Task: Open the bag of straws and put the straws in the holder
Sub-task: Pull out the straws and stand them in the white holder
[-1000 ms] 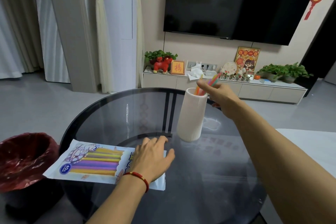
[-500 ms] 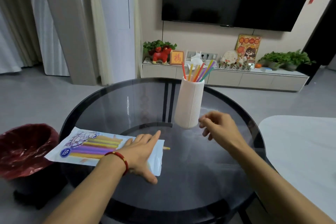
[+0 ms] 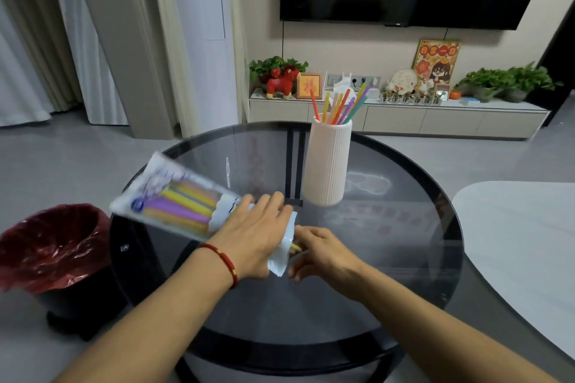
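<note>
A white ribbed holder (image 3: pixel 327 162) stands on the round dark glass table (image 3: pixel 404 242), with several coloured straws (image 3: pixel 340 106) sticking out of its top. My left hand (image 3: pixel 253 235) grips the clear straw bag (image 3: pixel 174 199) near its open end and holds it tilted, its far end raised to the left. Yellow, purple and orange straws fill the bag. My right hand (image 3: pixel 322 250) is at the bag's mouth, fingers pinched on a yellow straw tip (image 3: pixel 295 246) that pokes out.
A bin lined with a red bag (image 3: pixel 53 242) stands on the floor left of the table. A white tabletop (image 3: pixel 522 246) lies to the right. Behind are a low TV cabinet (image 3: pixel 404 118) with ornaments and plants, and a wall-mounted TV.
My right hand left the holder, where it dropped straws, and came down to the bag's mouth. My left hand lifted and tilted the bag off the table.
</note>
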A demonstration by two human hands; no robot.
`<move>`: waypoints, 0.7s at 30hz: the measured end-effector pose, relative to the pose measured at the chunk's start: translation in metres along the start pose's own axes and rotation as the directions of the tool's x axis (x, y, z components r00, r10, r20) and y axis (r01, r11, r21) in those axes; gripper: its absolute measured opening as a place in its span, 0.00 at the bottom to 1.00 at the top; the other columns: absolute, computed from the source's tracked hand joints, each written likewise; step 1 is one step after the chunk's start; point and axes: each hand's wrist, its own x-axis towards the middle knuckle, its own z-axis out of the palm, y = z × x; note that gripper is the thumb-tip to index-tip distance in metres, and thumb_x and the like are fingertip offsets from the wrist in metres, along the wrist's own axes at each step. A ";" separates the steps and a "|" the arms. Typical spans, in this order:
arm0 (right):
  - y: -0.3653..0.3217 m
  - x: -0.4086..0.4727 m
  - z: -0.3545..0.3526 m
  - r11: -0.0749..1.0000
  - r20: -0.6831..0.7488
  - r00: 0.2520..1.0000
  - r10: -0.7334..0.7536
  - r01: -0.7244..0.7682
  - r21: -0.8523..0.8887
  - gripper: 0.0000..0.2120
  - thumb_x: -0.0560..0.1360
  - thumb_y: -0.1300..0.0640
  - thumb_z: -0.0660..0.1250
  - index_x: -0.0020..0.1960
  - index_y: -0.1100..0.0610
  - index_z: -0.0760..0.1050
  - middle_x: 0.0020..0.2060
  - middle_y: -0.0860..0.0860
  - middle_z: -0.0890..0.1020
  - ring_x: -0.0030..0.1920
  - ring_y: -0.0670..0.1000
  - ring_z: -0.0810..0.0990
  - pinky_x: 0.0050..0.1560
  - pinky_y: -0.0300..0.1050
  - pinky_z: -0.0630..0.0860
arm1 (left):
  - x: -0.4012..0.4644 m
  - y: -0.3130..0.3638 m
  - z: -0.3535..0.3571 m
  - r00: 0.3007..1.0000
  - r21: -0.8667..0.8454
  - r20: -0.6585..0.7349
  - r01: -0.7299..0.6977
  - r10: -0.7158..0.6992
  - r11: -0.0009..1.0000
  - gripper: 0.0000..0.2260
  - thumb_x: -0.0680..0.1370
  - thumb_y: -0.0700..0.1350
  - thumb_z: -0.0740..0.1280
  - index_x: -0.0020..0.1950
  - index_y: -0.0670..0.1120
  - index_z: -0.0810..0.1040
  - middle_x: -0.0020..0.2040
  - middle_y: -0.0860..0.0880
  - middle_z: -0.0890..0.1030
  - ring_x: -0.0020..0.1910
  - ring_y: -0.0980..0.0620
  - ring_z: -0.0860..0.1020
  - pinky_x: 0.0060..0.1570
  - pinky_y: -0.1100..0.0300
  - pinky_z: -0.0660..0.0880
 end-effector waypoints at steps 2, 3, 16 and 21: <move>0.000 0.000 0.007 0.995 0.015 1.000 0.020 -0.022 0.096 0.16 0.83 0.56 0.57 0.50 0.62 0.81 0.38 0.60 0.82 0.33 0.54 0.81 0.35 0.46 0.80 | 0.004 0.011 -0.008 0.996 0.127 -0.064 -0.049 0.057 0.991 0.36 0.65 0.42 0.72 0.70 0.43 0.62 0.62 0.44 0.66 0.57 0.43 0.69 0.63 0.46 0.64; -0.001 0.001 0.010 0.986 0.007 0.999 0.049 -0.050 0.157 0.16 0.83 0.58 0.57 0.49 0.63 0.82 0.38 0.60 0.83 0.33 0.53 0.81 0.35 0.45 0.80 | 0.005 0.015 -0.011 0.996 0.164 -0.068 -0.050 0.062 0.985 0.36 0.67 0.40 0.72 0.72 0.41 0.61 0.63 0.43 0.65 0.58 0.42 0.68 0.66 0.44 0.62; -0.005 -0.002 -0.005 0.977 -0.288 0.948 -0.134 0.078 -0.198 0.15 0.80 0.52 0.72 0.44 0.65 0.84 0.31 0.56 0.87 0.28 0.51 0.82 0.28 0.40 0.78 | -0.010 0.005 0.012 0.981 -0.087 0.115 0.163 -0.153 0.983 0.51 0.65 0.53 0.75 0.78 0.46 0.47 0.66 0.45 0.60 0.65 0.44 0.64 0.69 0.39 0.60; -0.004 0.000 -0.001 0.817 -0.322 0.862 -0.392 0.166 -0.552 0.16 0.79 0.46 0.71 0.39 0.57 0.81 0.28 0.52 0.83 0.25 0.46 0.79 0.28 0.44 0.78 | -0.007 0.014 0.011 0.972 -0.440 0.212 0.188 -0.102 0.878 0.52 0.61 0.79 0.60 0.78 0.52 0.53 0.74 0.50 0.59 0.74 0.48 0.58 0.73 0.32 0.47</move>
